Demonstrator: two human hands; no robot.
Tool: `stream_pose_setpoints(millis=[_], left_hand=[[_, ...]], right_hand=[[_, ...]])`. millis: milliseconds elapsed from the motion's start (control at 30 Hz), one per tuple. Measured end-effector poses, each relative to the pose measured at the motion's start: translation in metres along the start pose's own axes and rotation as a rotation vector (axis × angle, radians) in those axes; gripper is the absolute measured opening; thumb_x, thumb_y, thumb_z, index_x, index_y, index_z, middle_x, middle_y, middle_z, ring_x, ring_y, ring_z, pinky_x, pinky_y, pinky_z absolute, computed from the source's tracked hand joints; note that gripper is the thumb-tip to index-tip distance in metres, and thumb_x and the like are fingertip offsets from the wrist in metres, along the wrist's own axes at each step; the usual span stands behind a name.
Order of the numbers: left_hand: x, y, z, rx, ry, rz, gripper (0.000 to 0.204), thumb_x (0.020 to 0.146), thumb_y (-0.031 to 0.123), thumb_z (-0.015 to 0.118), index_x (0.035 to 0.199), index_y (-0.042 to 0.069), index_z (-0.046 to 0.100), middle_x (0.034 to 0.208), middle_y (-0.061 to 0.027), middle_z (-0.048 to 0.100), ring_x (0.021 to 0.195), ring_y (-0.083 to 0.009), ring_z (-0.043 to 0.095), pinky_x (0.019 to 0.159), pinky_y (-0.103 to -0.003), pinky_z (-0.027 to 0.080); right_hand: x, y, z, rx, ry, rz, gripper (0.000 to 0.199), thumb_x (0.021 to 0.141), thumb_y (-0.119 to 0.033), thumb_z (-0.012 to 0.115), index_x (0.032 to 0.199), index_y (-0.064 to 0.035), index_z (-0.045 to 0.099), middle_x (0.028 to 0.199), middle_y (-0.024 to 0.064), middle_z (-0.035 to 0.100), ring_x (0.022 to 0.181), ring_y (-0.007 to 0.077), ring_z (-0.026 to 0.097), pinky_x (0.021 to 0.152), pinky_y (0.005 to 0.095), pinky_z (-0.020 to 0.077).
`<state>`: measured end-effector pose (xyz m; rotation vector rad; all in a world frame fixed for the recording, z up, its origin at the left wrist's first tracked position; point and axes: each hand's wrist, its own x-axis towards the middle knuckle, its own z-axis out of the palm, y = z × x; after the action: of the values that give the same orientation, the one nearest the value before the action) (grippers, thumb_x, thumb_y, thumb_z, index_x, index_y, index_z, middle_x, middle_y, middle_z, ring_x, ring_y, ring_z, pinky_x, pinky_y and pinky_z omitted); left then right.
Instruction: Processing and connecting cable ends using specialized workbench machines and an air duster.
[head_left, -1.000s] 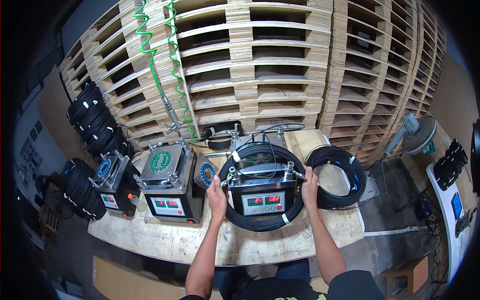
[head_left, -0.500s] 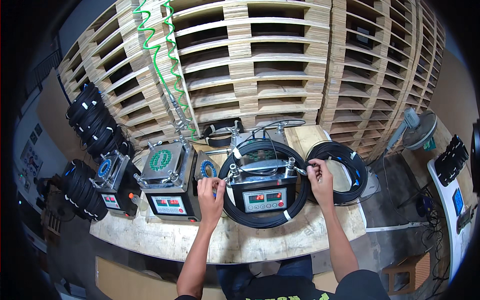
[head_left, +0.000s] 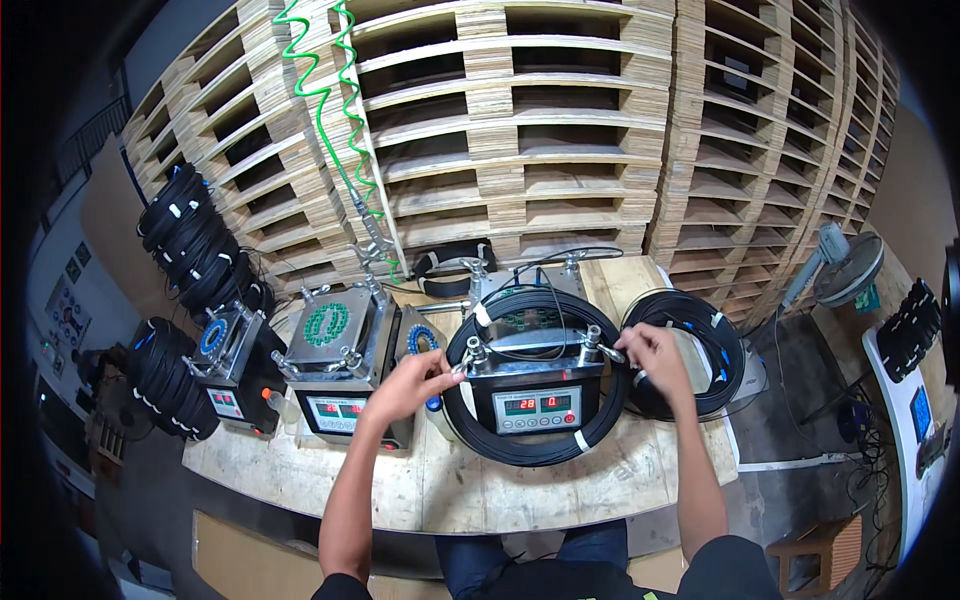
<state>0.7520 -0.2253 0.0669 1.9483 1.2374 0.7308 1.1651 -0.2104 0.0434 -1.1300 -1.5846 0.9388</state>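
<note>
A metal-topped tester box (head_left: 545, 385) with a red digital display stands before me. A coil of black cable (head_left: 520, 452), bound with white tape, hangs around its front. My left hand (head_left: 410, 388) pinches the wing nut (head_left: 474, 352) at the box's front left corner with thumb and fingers. Beside the opposite corner, my right hand (head_left: 655, 360) is closed with its fingertips on the right wing nut (head_left: 592, 343). A thin black cable loops over the metal top. The fingertips partly cover the ends of both wing nuts.
Two similar tester boxes, a larger one (head_left: 330, 370) and a smaller one (head_left: 228, 365), stand left, with a small bottle (head_left: 280, 405). Another cable coil (head_left: 728, 350) lies right. Stacked coils (head_left: 185, 240) rise far left. Pallets (head_left: 560, 140) wall the back; a fan (head_left: 845, 270) stands right.
My left hand has turned, its thumb now pointing right at the left wing nut. My right hand has tilted inward over the right one. The right-hand number on the display has dropped.
</note>
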Motion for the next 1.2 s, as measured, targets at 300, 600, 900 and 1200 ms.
stream_pose_setpoints(millis=[300, 600, 900, 1200], left_hand=[[0.140, -0.049, -0.027, -0.537, 0.438, -0.301, 0.046, 0.101, 0.052, 0.054, 0.109, 0.007, 0.058, 0.068, 0.0032, 0.046, 0.054, -0.0079, 0.043, 0.050, -0.025, 0.034], [0.205, -0.092, -0.001, -0.779, 0.334, -0.252, 0.036, 0.098, 0.049, 0.062, 0.092, 0.015, 0.048, 0.066, 0.0072, 0.040, 0.054, -0.0072, 0.032, 0.052, -0.027, 0.025], [0.164, -0.007, 0.006, -0.510, 0.350, -0.560, 0.047, 0.101, 0.042, 0.056, 0.141, 0.020, 0.044, 0.081, -0.0001, 0.057, 0.064, -0.0102, 0.051, 0.056, -0.028, 0.042], [0.157, -0.007, 0.015, -0.130, 0.551, -0.300, 0.083, 0.097, 0.066, 0.043, 0.145, -0.002, 0.042, 0.139, -0.0238, 0.056, 0.123, -0.0313, 0.058, 0.104, -0.038, 0.042]], right_hand=[[0.160, 0.056, -0.016, 0.081, 0.020, 0.130, 0.022, 0.101, -0.021, 0.058, 0.117, -0.0052, 0.061, 0.072, 0.0005, 0.058, 0.056, 0.0065, 0.052, 0.049, 0.0214, 0.0404], [0.219, 0.086, 0.011, 0.500, -0.165, 0.203, 0.024, 0.096, -0.028, 0.067, 0.104, -0.0053, 0.066, 0.070, -0.0024, 0.055, 0.052, 0.0069, 0.049, 0.045, 0.0193, 0.0366], [0.162, 0.061, 0.043, 0.359, 0.169, 0.292, 0.021, 0.103, -0.020, 0.050, 0.111, -0.0047, 0.061, 0.075, 0.0046, 0.061, 0.057, 0.0107, 0.056, 0.048, 0.0216, 0.0426], [0.138, 0.016, 0.071, -0.108, -0.100, 0.076, 0.036, 0.103, -0.024, 0.048, 0.120, 0.0032, 0.063, 0.110, 0.0112, 0.069, 0.106, 0.0226, 0.061, 0.098, 0.0323, 0.0440]])
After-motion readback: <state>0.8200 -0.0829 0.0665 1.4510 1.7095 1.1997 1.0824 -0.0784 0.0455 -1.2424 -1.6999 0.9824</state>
